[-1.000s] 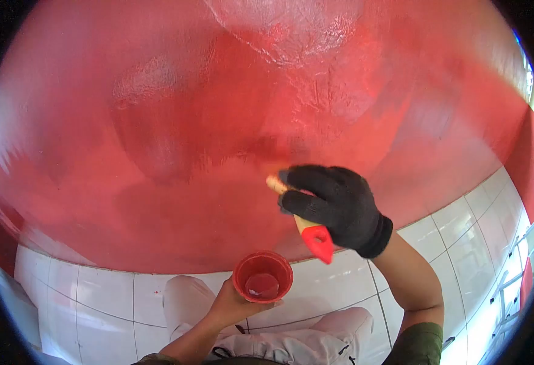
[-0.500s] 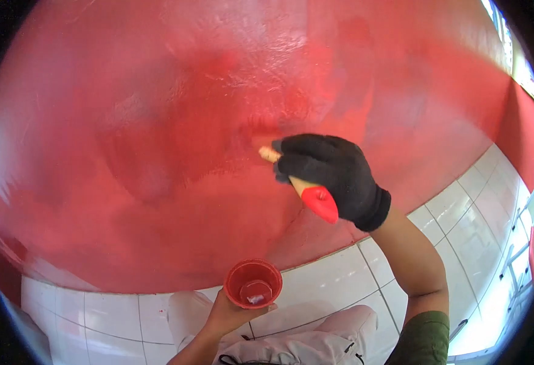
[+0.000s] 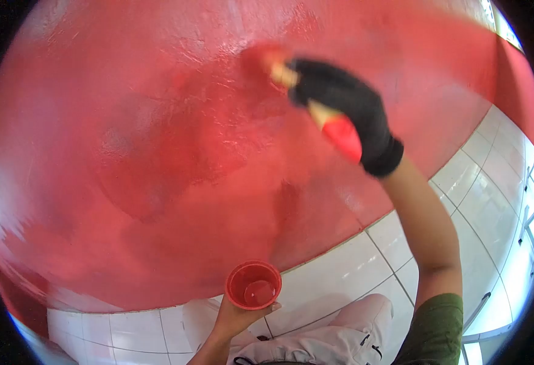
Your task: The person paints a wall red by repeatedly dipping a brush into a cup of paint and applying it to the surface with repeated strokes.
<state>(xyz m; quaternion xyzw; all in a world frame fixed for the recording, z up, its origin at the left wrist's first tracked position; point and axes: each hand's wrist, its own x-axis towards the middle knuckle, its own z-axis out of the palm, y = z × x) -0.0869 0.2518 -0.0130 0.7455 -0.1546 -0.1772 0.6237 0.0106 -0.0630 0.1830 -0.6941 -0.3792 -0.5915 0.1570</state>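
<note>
While the gloved right hand clamps its fingers round the handle, one brush: slants from red butt, 5 o'clock, to blurred head, 11 o'clock, beyond the fingertips; contact with red wall uncertain. Red cup: 7 o'clock, well apart, left hand curled round it.

Gloved right hand gripping a paintbrush against red wall
</note>
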